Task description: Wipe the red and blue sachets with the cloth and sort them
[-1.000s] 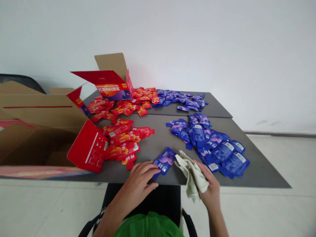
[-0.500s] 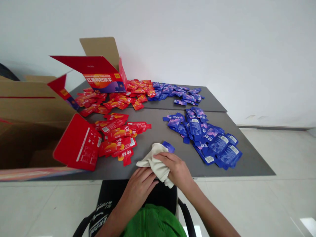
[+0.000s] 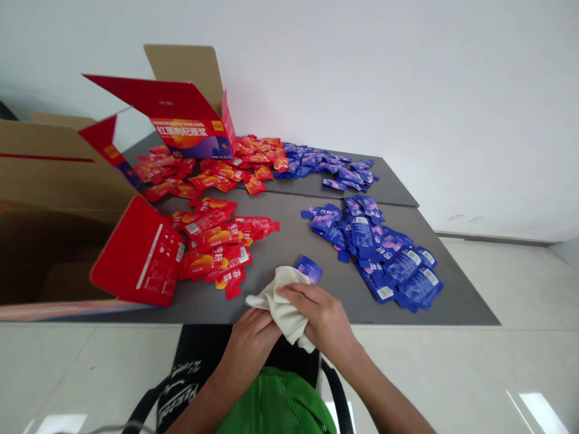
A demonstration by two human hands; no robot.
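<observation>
My right hand (image 3: 326,320) is closed on a cream cloth (image 3: 280,301) and presses it down on a blue sachet (image 3: 309,267) at the near edge of the grey table (image 3: 289,241). Only the sachet's far corner shows beyond the cloth. My left hand (image 3: 251,342) lies just left of it, fingers curled at the sachet's near end under the cloth; whether it grips the sachet is hidden. A pile of red sachets (image 3: 217,250) lies to the left and a pile of blue sachets (image 3: 380,253) to the right.
A large open cardboard box (image 3: 54,205) with a red flap (image 3: 140,253) stands at the left. A smaller open red box (image 3: 190,126) sits at the back, with more red sachets (image 3: 212,172) and blue sachets (image 3: 330,169) beside it. A white wall rises behind; pale floor tiles surround.
My right hand brought the cloth from the right over the blue sachet, which is now mostly covered. My left hand slid back to the sachet's near end. The view shifted slightly.
</observation>
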